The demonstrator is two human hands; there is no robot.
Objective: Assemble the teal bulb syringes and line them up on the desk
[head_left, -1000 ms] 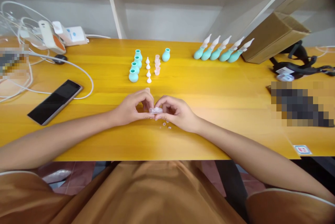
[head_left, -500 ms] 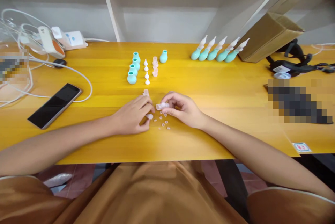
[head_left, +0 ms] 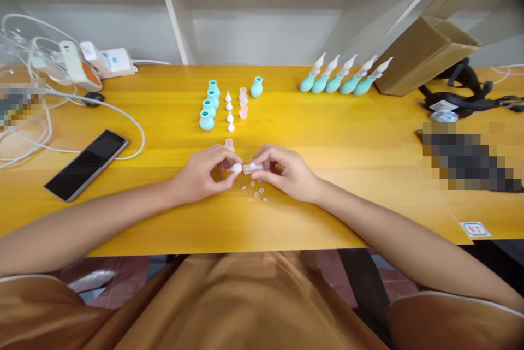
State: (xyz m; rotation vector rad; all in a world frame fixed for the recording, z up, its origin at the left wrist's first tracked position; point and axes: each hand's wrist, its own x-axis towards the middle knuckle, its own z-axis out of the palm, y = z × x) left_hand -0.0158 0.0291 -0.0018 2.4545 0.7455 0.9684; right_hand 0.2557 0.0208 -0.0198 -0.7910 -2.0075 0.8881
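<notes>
I see my left hand (head_left: pixel 202 172) and my right hand (head_left: pixel 284 170) close together over the middle of the yellow tabletop (head_left: pixel 327 186). My left grip is pinched shut on a small white tip (head_left: pixel 236 167). My right grip is pinched shut on a little clear tube (head_left: pixel 251 167). The tip and the tube almost touch, end to end, just above the tabletop.

Right under them lie tiny clear rings (head_left: pixel 256 191). I count about six, but they are very small, so I cannot be sure. One more pink cap (head_left: pixel 229 144) sits just past my left fingers.

Farther away, in the middle, stand four green bulbs (head_left: pixel 207 120): three in a row on the left and one alone on the right. Between them I count four white tips (head_left: pixel 230 116) in a line and a short row of pink caps (head_left: pixel 243 104), too bunched to count.

Far to the right lie five finished green and white droppers (head_left: pixel 344 79), side by side, next to a brown box (head_left: pixel 426 49).

On the left a black phone (head_left: pixel 87 164) lies flat, with white cables (head_left: pixel 82 104) around it. The near edge of the tabletop runs just below my wrists. There is bare wood on both sides of my hands.
</notes>
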